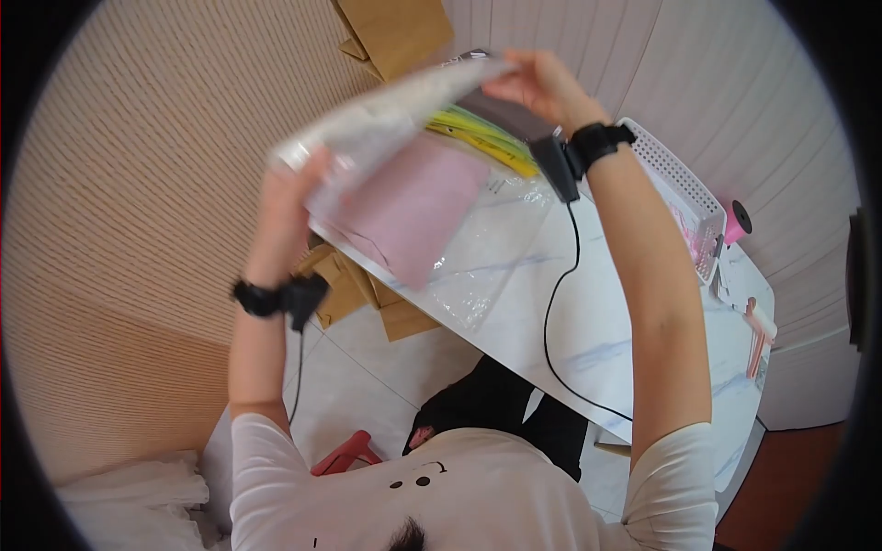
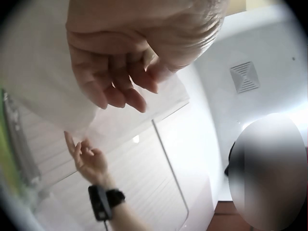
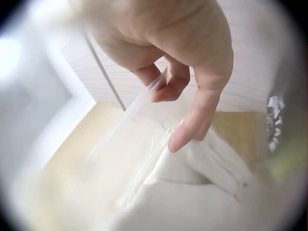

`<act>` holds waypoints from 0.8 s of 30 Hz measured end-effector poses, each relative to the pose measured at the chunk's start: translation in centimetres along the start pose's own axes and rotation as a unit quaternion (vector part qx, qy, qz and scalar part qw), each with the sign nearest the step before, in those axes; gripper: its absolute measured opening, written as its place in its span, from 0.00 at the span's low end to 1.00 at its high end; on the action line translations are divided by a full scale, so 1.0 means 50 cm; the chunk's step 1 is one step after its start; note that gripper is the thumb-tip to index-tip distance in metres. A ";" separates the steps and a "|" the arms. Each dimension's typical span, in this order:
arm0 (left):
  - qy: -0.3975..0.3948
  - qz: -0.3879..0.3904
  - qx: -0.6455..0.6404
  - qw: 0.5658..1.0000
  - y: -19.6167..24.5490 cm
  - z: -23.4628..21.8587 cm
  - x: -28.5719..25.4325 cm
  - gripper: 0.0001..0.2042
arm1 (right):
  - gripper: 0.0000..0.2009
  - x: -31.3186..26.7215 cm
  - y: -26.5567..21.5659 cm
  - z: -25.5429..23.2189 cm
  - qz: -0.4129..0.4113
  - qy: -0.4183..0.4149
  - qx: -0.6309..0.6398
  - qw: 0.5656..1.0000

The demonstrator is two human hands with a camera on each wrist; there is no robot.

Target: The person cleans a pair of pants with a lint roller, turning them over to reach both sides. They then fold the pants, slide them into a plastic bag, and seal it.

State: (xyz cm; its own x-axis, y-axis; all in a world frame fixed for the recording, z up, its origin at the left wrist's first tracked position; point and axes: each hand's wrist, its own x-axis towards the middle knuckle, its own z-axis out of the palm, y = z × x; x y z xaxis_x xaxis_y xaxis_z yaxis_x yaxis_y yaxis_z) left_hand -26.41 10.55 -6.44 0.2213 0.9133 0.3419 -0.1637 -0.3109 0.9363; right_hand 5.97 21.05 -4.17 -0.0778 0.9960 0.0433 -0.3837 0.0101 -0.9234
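Note:
Both hands hold a clear plastic bag (image 1: 386, 106) with folded white cloth (image 3: 168, 207) in it, raised and tilted over the table. My left hand (image 1: 292, 202) grips the bag's near left end, its thumb over the plastic; its fingers (image 2: 113, 91) are curled in the left wrist view. At the far right end, my right hand (image 1: 542, 83) pinches the bag's edge, one finger extended down to the white cloth in the right wrist view. Under the bag lies a pink folded piece (image 1: 423, 202) on the table. The raised bag is blurred in the head view.
Another clear bag (image 1: 491, 243) lies flat on the marbled white table (image 1: 597, 303). Yellow-green packets (image 1: 482, 138) lie beyond the pink piece. To the right stand a white basket (image 1: 675, 161) and a pink spool (image 1: 738, 222). Cardboard boxes (image 1: 400, 37) sit past the far edge.

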 end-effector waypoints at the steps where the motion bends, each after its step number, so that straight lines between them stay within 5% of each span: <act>1: 0.003 -0.037 0.013 0.999 -0.052 0.006 -0.024 0.14 | 0.15 0.008 0.045 -0.033 0.014 0.000 0.014 1.000; 4: -0.065 -0.156 0.005 0.986 -0.195 0.035 -0.090 0.14 | 0.15 -0.025 0.133 -0.124 0.095 0.019 0.066 0.993; 6: -0.164 -0.227 0.073 0.957 -0.210 0.066 -0.133 0.15 | 0.14 -0.047 0.195 -0.186 0.119 0.037 0.011 0.992; 9: -0.164 -0.361 -0.122 0.910 -0.243 0.110 -0.195 0.19 | 0.14 -0.109 0.240 -0.218 0.128 0.105 -0.053 0.985; 14: -0.307 -0.445 -0.094 0.836 -0.240 0.090 -0.219 0.21 | 0.15 -0.147 0.211 -0.214 0.111 0.186 -0.381 0.899; 18: -0.406 -0.393 -0.004 0.825 -0.187 0.070 -0.221 0.17 | 0.13 -0.137 0.185 -0.211 0.067 0.204 -0.536 0.817; 20: -0.307 -0.290 -0.020 0.906 -0.167 0.059 -0.214 0.14 | 0.13 -0.138 0.197 -0.215 -0.094 0.172 -0.664 0.721; 21: -0.232 -0.239 -0.017 0.943 -0.164 0.054 -0.209 0.13 | 0.14 -0.149 0.197 -0.195 -0.123 0.156 -0.617 0.762; 22: -0.160 -0.103 0.075 0.979 -0.172 0.059 -0.194 0.11 | 0.14 -0.144 0.229 -0.200 -0.216 0.127 -0.621 0.743; 23: -0.076 0.042 0.158 0.984 -0.178 0.070 -0.181 0.09 | 0.17 -0.154 0.228 -0.185 -0.173 0.072 -0.620 0.762; 24: -0.091 0.121 0.301 0.942 -0.172 0.087 -0.165 0.09 | 0.17 -0.186 0.217 -0.209 -0.166 0.094 -0.624 0.758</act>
